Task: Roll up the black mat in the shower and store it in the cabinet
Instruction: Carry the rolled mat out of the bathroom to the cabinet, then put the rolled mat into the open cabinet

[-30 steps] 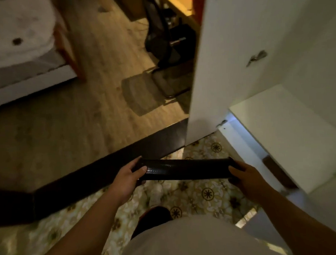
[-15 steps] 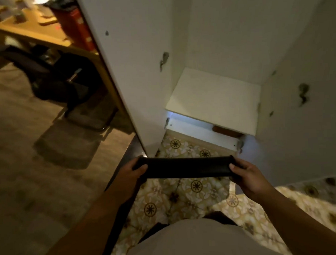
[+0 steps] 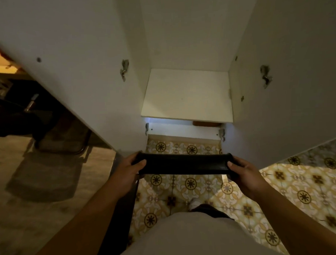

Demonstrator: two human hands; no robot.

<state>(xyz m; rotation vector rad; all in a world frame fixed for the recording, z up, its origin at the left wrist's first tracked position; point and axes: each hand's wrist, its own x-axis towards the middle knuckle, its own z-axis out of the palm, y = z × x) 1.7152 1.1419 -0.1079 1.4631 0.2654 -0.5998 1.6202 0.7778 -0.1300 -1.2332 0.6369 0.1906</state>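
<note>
The black mat is rolled into a tight horizontal tube, held level in front of me at waist height. My left hand grips its left end and my right hand grips its right end. Straight ahead stands the white cabinet with both doors swung open. Its bare white shelf lies just beyond and above the roll. The roll is outside the cabinet, over the patterned floor tiles.
The left cabinet door and right cabinet door flank my hands closely. Below the shelf is a lower compartment with a small brown object. A dark chair and a wooden floor lie to the left; yellow patterned tiles underfoot.
The view has swung right, from the room's wooden floor to facing the open cabinet squarely. Both hands keep the same grip on the rolled mat, now nearer the shelf.
</note>
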